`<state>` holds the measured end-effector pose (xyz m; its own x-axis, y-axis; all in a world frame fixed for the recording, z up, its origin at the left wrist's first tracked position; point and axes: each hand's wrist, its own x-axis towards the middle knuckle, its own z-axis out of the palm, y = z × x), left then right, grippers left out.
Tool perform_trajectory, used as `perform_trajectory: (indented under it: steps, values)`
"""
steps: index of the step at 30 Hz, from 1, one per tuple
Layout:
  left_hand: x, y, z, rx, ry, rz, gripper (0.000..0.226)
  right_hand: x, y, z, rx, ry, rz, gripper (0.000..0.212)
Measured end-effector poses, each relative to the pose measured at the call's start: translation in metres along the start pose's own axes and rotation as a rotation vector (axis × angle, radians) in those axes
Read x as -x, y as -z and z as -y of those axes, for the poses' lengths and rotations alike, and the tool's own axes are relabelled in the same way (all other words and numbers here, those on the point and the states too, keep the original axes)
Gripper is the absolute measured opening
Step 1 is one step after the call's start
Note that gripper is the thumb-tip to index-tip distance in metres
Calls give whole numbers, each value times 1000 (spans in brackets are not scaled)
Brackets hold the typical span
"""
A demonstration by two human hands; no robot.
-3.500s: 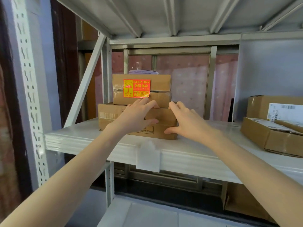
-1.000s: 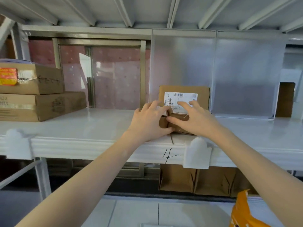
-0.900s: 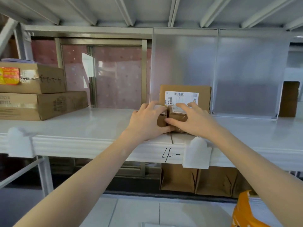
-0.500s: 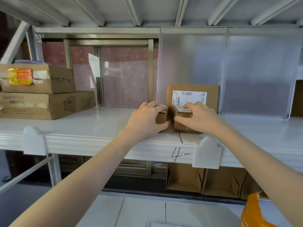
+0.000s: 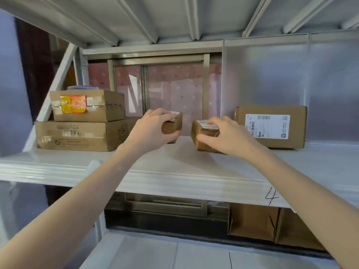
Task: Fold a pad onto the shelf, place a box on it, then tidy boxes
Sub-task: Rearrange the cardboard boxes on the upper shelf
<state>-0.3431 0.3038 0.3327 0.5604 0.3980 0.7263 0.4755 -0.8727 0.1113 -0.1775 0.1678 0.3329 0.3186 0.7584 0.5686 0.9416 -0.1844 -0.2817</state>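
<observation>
Both our arms reach up and forward over the white shelf point(image 5: 174, 167), each hand on a small cardboard box.

Our left hand point(image 5: 151, 129) has its wrist bent and fingers curled over the top of the left small box point(image 5: 173, 124), thumb under the front face; the box looks lifted clear of the shelf, just right of the two stacked boxes. Our right hand point(image 5: 227, 135) clamps the right small box point(image 5: 202, 133) from above, fingers across its white label, thumb on the front face; this box sits tilted, its bottom at the shelf surface. The two small boxes are apart, a gap between them. The labelled box point(image 5: 272, 127) stands behind our right hand against the back panel. At left the stickered box point(image 5: 87, 107) lies on the wide flat box point(image 5: 77, 135). We can't spot the pad.
</observation>
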Motion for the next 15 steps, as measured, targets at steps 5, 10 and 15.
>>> perform_trajectory:
  steps: [5,10,15]
  values:
    - [9,16,59,-23,38,42,50,-23,-34,42,-14,30,38,61]
    - [16,29,105,-28,36,100,48,-40,-56,83,-4,50,50,59]
    - [20,29,123,6,-43,123,48,-50,-75,109,18,43,62,62]
